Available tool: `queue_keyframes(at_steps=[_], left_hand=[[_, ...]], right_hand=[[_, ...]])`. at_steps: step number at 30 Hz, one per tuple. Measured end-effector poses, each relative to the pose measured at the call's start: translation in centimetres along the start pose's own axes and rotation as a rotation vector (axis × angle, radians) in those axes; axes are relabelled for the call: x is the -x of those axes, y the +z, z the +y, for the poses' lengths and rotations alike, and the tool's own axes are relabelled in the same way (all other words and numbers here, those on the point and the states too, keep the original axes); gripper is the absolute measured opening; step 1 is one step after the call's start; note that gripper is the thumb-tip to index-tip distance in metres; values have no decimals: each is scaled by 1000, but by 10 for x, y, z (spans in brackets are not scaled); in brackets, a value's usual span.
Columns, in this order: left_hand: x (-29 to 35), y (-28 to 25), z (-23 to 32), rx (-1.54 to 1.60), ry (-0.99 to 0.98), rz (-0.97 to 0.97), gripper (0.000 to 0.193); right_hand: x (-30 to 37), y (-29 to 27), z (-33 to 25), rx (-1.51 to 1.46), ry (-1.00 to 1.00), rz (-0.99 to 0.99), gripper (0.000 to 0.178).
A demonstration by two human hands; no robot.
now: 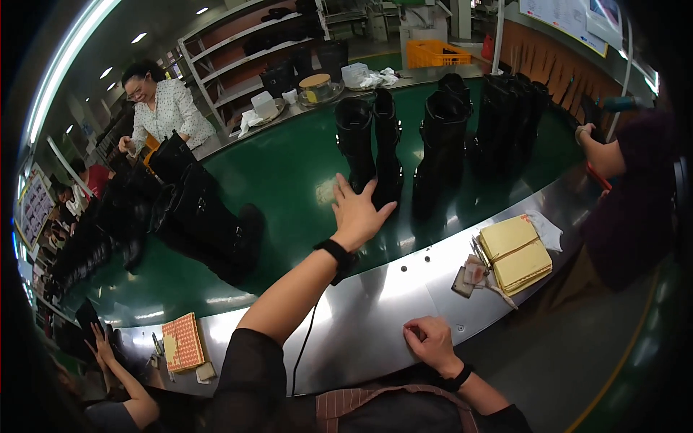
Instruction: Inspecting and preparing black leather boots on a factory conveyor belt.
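My left hand (359, 214) reaches out over the green work surface (303, 238) with its fingers spread, holding nothing. Its fingertips overlap the lower part of a tall black boot (354, 137); whether they touch it I cannot tell. Another black boot (388, 141) with metal buckles stands upright right beside that one. Closed in a loose fist, my right hand (433, 345) is over the near metal ledge (361, 339), and nothing shows in it. A bundle of yellow sheets (515, 252) lies beyond it to the right, beside several small tools and pads (473, 274).
More black boots stand to the right (442, 137), and others tilt at the left (206, 224). A red-patterned paper stack (183, 343) lies on the ledge's left. Co-workers are at far left (170, 108), near left (119, 382) and right (624, 180). An orange crate (437, 54) stands behind.
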State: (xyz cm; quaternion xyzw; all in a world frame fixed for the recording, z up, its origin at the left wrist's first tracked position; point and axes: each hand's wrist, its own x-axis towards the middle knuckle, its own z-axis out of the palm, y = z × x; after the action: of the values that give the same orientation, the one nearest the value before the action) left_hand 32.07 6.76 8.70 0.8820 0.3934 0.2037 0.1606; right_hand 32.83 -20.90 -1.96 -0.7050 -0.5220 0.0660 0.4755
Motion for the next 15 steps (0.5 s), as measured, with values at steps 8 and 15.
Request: queue_keyframes(at_steps=[8, 15], left_hand=[[-79, 31, 6, 196, -276, 342, 54], [57, -75, -12, 51, 146, 506, 37]], right_hand=[[-1, -1, 5, -72, 38, 4, 6], [-6, -12, -10, -126, 108, -28, 42]])
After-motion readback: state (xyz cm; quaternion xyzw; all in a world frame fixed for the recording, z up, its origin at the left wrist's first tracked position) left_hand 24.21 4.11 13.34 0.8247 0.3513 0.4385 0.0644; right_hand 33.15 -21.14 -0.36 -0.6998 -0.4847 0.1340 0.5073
